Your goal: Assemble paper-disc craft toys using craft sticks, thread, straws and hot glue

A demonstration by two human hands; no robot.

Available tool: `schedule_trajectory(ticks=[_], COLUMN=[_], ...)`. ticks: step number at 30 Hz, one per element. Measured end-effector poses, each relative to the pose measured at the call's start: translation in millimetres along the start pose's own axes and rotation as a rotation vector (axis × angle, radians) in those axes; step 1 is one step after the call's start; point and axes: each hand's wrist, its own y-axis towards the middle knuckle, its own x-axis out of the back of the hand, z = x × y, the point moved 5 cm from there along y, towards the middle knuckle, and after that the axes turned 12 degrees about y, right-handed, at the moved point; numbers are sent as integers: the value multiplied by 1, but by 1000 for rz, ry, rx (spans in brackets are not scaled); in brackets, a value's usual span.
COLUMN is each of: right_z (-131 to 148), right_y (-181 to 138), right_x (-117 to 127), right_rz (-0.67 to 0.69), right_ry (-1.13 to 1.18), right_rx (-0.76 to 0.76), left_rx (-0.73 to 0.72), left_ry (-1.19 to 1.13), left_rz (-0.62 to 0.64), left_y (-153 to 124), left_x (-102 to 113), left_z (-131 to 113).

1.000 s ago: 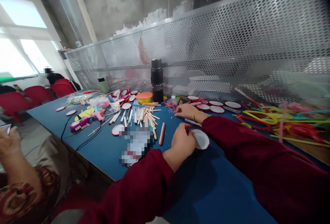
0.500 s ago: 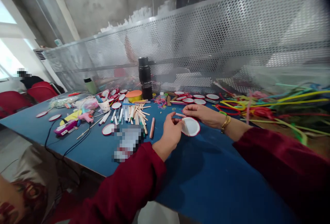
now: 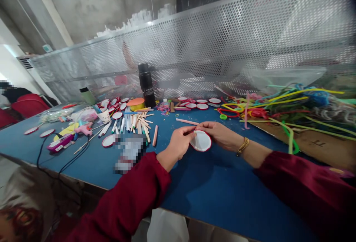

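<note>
I hold a small white paper plate with a red rim between both hands, just above the blue table and straight in front of me. My left hand pinches its near-left edge with thumb and fingers closed on the rim; my right hand closes on its far-right edge, a gold bracelet at the wrist. A thin stick seems to lie against the plate at my fingertips, though it is too small to be sure. The plate's face looks plain white, with no colour or added parts that I can see, so I judge the work on it barely begun.

Just beyond the plate lies a pink stick on the table. Left of the plate, a heap of markers and wooden sticks spreads out, with another red-rimmed plate near its edge. Further left of the plate lies a pink glue gun with a black cable trailing off the table. Behind the plate stands a black flask beside a yellow tub with an orange lid, and a row of more plates lies against the perforated metal screen. Right of the plate, a tangle of coloured pipe cleaners covers a cardboard sheet.
</note>
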Motion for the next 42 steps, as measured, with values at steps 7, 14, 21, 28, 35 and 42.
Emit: schedule_trajectory(ticks=[7,14,21,28,35,42], right_z=[-2,-3,8,12,8,20], right_y=[1,-8,-16,-18,-13,-22], right_x=[4,-2,-11,-11,-3,-12], right_rz=[-24,101,161,114,5,133], right_ry=[61,333,438,298,281,271], right_rx=[3,-117,-90,-57,0,-6], left_rx=[84,86,72,88,89,138], left_ry=[27,-70,-133,-136,-122,-174], left_rz=[-73,77,131,120,106,143], left_y=[0,-5,-11,-8,-6,-8], left_x=[7,-4,-5,-4,0,-2], left_z=[-1,-7,-17,-12,-10,-9])
